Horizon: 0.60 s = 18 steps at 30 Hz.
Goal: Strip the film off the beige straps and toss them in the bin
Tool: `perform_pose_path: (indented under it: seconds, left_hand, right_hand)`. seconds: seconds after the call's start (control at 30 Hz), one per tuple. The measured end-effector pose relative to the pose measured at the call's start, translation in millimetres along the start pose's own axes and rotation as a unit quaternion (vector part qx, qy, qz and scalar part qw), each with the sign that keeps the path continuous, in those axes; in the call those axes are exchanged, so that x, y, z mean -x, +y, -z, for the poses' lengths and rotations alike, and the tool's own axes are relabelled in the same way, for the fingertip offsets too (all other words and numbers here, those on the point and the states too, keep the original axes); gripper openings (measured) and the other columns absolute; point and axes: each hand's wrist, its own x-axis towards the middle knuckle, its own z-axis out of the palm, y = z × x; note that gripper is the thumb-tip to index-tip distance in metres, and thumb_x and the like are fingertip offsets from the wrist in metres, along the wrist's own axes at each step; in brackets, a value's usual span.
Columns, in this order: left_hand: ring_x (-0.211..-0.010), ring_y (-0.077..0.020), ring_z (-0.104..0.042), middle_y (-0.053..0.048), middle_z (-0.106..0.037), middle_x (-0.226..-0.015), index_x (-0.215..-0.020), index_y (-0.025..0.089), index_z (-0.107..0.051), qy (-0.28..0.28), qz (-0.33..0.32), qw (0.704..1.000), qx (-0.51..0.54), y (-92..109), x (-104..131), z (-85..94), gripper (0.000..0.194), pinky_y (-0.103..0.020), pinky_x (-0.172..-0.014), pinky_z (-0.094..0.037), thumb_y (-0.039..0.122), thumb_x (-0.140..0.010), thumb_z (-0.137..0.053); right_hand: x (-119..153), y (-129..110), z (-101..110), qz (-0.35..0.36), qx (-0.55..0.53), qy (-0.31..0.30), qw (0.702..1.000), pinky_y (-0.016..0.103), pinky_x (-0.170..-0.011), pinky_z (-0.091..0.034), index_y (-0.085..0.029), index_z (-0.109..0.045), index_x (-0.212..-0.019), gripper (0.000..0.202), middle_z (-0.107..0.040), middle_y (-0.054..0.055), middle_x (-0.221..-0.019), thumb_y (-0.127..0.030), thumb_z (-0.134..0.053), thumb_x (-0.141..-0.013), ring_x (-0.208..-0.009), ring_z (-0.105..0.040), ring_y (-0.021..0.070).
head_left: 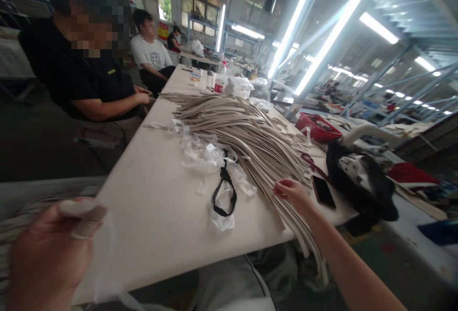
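My left hand (53, 249) is raised at the lower left, its fingers closed on a pale translucent strip (109, 239) that hangs down past the table edge. Something light-coloured covers part of the thumb or a fingertip. My right hand (291, 192) is over the near right part of a large bundle of beige strips (246, 129), fingers bent together; whether it grips a strip is too small to tell. Left of the bundle lie crumpled clear plastic scraps (203, 156) and a black looped band (224, 191). The strips' near ends hang over the table's front edge.
A phone (323, 191) lies right of my right hand, beside a black bag (361, 177). Behind are a red basket (317, 127), plastic bags (239, 87) and a bottle (209, 81). A person in black (96, 72) sits at the left side of the pale table (143, 215); another sits beyond.
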Motion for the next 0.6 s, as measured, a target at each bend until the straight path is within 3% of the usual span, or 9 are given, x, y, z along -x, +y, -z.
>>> perform_pose_path:
  seconds: [0.1, 0.2, 0.27, 0.4, 0.5, 0.6]
  left_hand:
    - [-0.073, -0.0183, -0.060, 0.000, -0.066, -0.085, -0.077, 0.020, -0.060, -0.140, -0.017, 0.988, -0.065, 5, 15, -23.9, 0.040, -0.029, -0.066, -0.047, 0.051, -0.060, -0.077]
    - [-0.060, -0.0162, -0.052, 0.002, -0.056, -0.064, -0.062, 0.020, -0.050, -0.262, -0.086, 0.952, -0.130, 7, 27, -39.3, 0.040, -0.028, -0.060, -0.042, 0.053, -0.064, -0.073]
    - [-0.054, -0.0143, -0.045, 0.005, -0.046, -0.054, -0.059, 0.021, -0.047, -0.290, -0.101, 0.940, -0.146, 9, 34, -45.7, 0.040, -0.026, -0.055, -0.038, 0.051, -0.065, -0.072]
    - [-0.056, -0.0129, -0.045, 0.006, -0.046, -0.055, -0.060, 0.020, -0.047, -0.339, -0.089, 0.926, -0.138, 14, 43, -52.6, 0.034, -0.024, -0.055, -0.035, 0.041, -0.069, -0.072]
    - [-0.059, -0.0122, -0.045, 0.007, -0.047, -0.058, -0.062, 0.019, -0.048, -0.362, -0.073, 0.922, -0.118, 17, 49, -54.6, 0.031, -0.023, -0.056, -0.034, 0.034, -0.069, -0.074]
    - [-0.059, -0.0112, -0.044, 0.007, -0.048, -0.059, -0.064, 0.019, -0.050, -0.373, -0.060, 0.921, -0.097, 17, 52, -55.6, 0.029, -0.022, -0.056, -0.034, 0.030, -0.068, -0.077]
  right_hand:
    - [-32, 30, 18, -0.043, 0.102, 0.094, 0.989, 0.037, -0.083, -0.045, -0.007, -0.067, -0.098, 0.023, -0.066, 0.025, -0.109, -0.023, -0.051, -0.091, -0.104, -0.063, 0.0297]
    - [-44, 51, 14, -0.046, 0.177, 0.117, 0.976, 0.037, -0.082, -0.042, -0.008, -0.068, -0.092, 0.017, -0.066, 0.024, -0.106, -0.017, -0.054, -0.088, -0.100, -0.063, 0.0297]
    - [-46, 58, 10, -0.037, 0.209, 0.113, 0.971, 0.034, -0.079, -0.041, -0.010, -0.068, -0.092, 0.017, -0.067, 0.020, -0.104, -0.017, -0.052, -0.089, -0.096, -0.063, 0.0265]
    - [-45, 55, 14, -0.016, 0.246, 0.104, 0.964, 0.028, -0.077, -0.040, -0.013, -0.069, -0.087, 0.013, -0.068, 0.015, -0.102, -0.017, -0.057, -0.085, -0.096, -0.063, 0.0228]
    - [-41, 43, 20, -0.019, 0.253, 0.104, 0.962, 0.030, -0.073, -0.040, -0.011, -0.069, -0.080, 0.016, -0.068, 0.018, -0.098, -0.012, -0.054, -0.083, -0.093, -0.065, 0.0258]
    - [-37, 27, 23, -0.032, 0.236, 0.090, 0.967, 0.033, -0.067, -0.041, -0.010, -0.066, -0.067, 0.015, -0.067, 0.020, -0.082, -0.008, -0.056, -0.077, -0.084, -0.066, 0.0295]
